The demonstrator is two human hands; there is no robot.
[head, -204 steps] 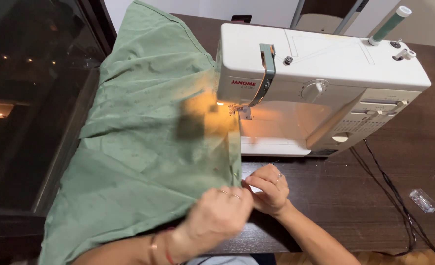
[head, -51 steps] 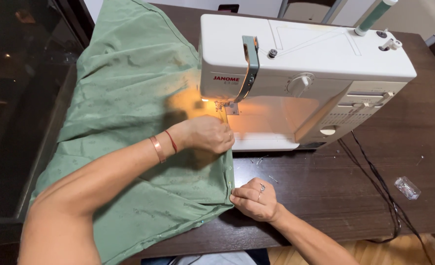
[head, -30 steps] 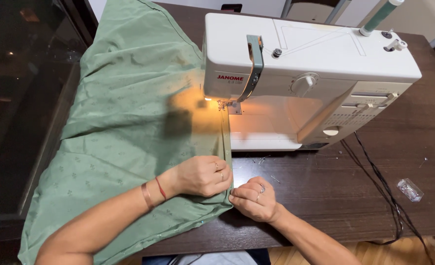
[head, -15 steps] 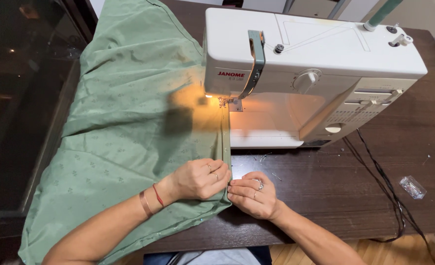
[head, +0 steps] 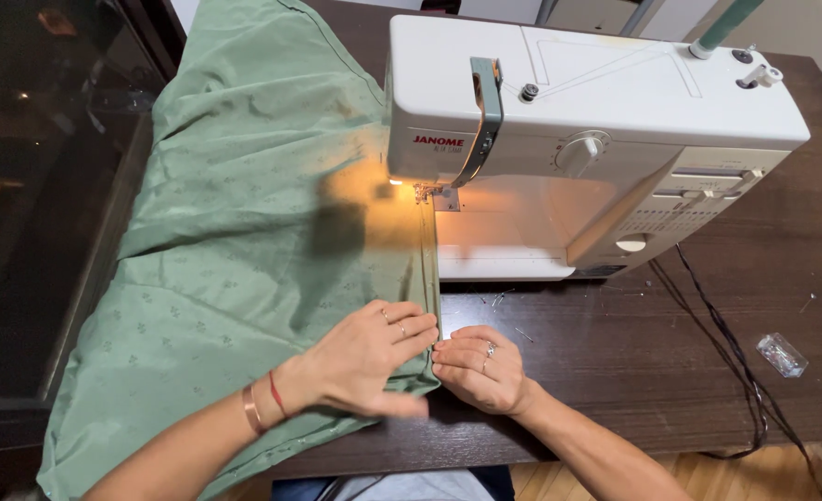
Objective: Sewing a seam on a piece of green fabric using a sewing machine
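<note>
The pale green patterned fabric (head: 244, 241) lies spread across the dark brown wooden surface (head: 633, 371), running up and away to the left of the white sewing machine (head: 578, 121), with its near corner hanging over the front edge. The fabric's right-hand folded edge runs straight back to the machine's presser foot (head: 426, 193), lit by the warm lamp glow under the machine's head. Now the hands: the left hand (head: 364, 357) lies palm down on the fabric in front of the machine, fingers (head: 411, 325) flat and pressing the fold, thumb tucked under the edge, so its grip is narrow, pinching the fabric hem. A copper bangle and a red thread band (head: 262, 404) sit on that wrist. The right hand (head: 480, 369) sits just beside the left, in front of the machine's base, fingertips curled in and meeting the same fabric edge; its grip is narrow too, nipping the fold, a ring showing on one finger. Right of the machine, black cables (head: 726, 343) trail down the surface toward the front edge, and a small clear plastic box (head: 782, 354) lies near them. A few loose pins or thread bits lie just in front of the machine's base, too small to tell which
</note>
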